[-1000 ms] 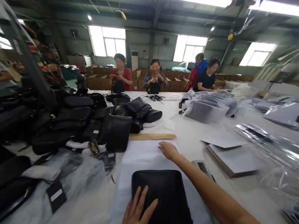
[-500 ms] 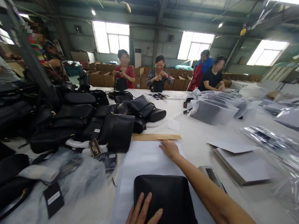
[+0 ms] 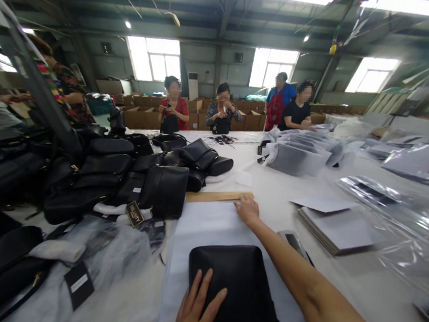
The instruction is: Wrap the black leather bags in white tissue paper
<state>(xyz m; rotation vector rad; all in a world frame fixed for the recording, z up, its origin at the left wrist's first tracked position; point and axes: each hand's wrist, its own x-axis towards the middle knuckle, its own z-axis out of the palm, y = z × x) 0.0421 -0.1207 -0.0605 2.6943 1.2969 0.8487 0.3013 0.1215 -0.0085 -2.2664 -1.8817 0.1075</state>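
Note:
A black handbag (image 3: 241,280) lies near me on a stack of thin white sheets (image 3: 200,225). My left hand (image 3: 198,309) rests on the bag's left side, fingers stretched out and flat. At the far right corner of the stack, my right hand (image 3: 247,210) has its fingers drawn together on the edge of the top white sheet. A brown strip (image 3: 216,196) runs along the far edge of the sheets, just beyond those fingers.
Black bags (image 3: 104,165) are piled on the left, with a clear plastic bag (image 3: 116,268) in front. Right of my arm lie a grey device (image 3: 293,242), grey boards (image 3: 337,226) and clear plastic sleeves (image 3: 413,220). Wrapped bags (image 3: 298,156) stand farther back. Several people work around the table.
The fingers of my right hand have drawn together at the sheet's corner. My left hand stays flat on the handbag. The whole view has shifted slightly.

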